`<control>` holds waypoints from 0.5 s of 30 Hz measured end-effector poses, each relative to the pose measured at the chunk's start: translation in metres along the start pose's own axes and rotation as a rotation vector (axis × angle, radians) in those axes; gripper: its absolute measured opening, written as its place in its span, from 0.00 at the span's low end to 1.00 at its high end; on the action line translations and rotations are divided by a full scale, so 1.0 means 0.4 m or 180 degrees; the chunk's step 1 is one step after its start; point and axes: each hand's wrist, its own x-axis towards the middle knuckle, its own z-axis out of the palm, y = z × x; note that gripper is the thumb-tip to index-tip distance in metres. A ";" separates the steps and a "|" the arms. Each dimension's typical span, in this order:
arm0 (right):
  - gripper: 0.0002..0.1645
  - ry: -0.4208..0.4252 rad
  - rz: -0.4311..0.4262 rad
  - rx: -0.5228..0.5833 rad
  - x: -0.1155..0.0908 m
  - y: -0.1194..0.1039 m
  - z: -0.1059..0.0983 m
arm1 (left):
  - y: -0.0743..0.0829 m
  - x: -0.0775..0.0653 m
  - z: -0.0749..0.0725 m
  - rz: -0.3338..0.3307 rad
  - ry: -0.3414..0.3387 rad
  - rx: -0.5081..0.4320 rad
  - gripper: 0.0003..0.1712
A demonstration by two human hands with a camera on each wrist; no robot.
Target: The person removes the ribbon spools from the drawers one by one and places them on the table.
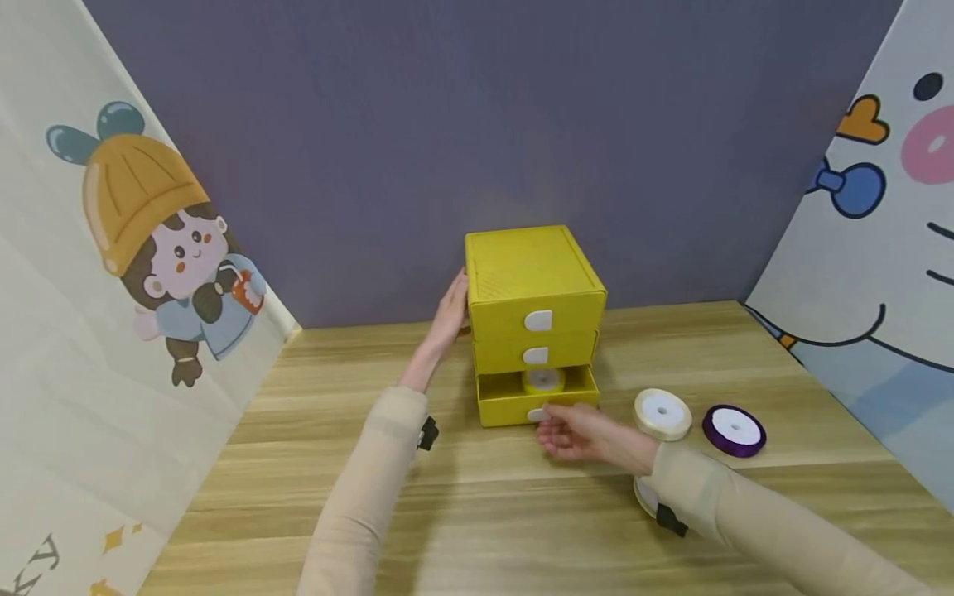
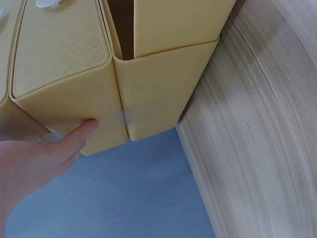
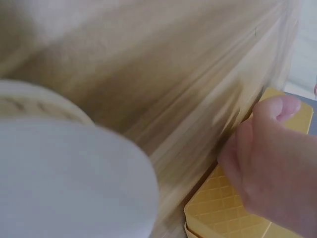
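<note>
A yellow three-drawer box (image 1: 525, 261) stands against the back wall in the head view. Its bottom drawer (image 1: 503, 412) is pulled out, with a yellow ribbon spool (image 1: 544, 380) lying inside. My right hand (image 1: 577, 432) pinches the white pull tab (image 1: 534, 415) on that drawer's front, thumb on top and fingers curled below. Flat against the box's left side rests my left hand (image 1: 450, 310). In the left wrist view, a fingertip of the left hand (image 2: 47, 158) touches the yellow side panel (image 2: 101, 106); part of this hand lies outside the frame.
On the wooden table (image 1: 320, 472), a cream ribbon spool (image 1: 647, 412) and a purple one (image 1: 723, 439) lie right of the box. Another spool (image 1: 645, 495) is partly hidden beneath the right forearm. Printed panels (image 1: 45, 273) flank both sides; a grey-blue wall (image 1: 358, 165) stands behind.
</note>
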 end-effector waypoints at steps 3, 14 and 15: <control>0.20 -0.0045 -0.0012 -0.0028 -0.011 0.009 0.001 | 0.000 0.001 0.000 0.0010 -0.0017 0.0009 0.35; 0.20 -0.0103 0.0014 0.0005 -0.049 0.043 0.007 | -0.002 -0.002 -0.001 0.0001 -0.0036 0.0035 0.36; 0.20 -0.0109 0.0012 0.0001 -0.054 0.046 0.008 | -0.002 -0.001 -0.002 0.0001 -0.0031 0.0032 0.36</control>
